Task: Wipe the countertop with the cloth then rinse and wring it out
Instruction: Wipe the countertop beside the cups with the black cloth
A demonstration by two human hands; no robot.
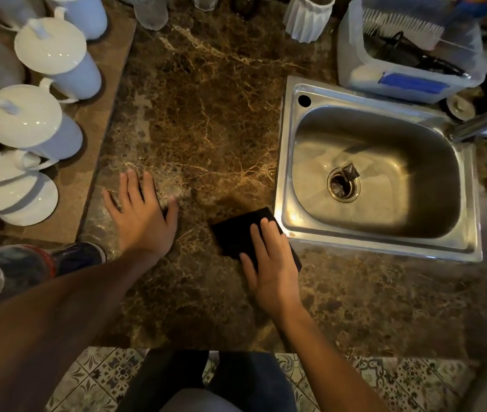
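Observation:
A dark folded cloth lies flat on the brown marble countertop, just left of the steel sink's front corner. My right hand presses on the cloth with straight fingers, covering its near right part. My left hand rests flat on the bare countertop to the left, fingers spread, apart from the cloth. The sink basin holds a drain with a small dark object at it. A faucet reaches in from the right.
Several white lidded mugs stand on a raised board at the left. A plastic bottle lies near my left forearm. A white vase and a dish rack stand at the back. Patterned floor tiles show below the counter edge.

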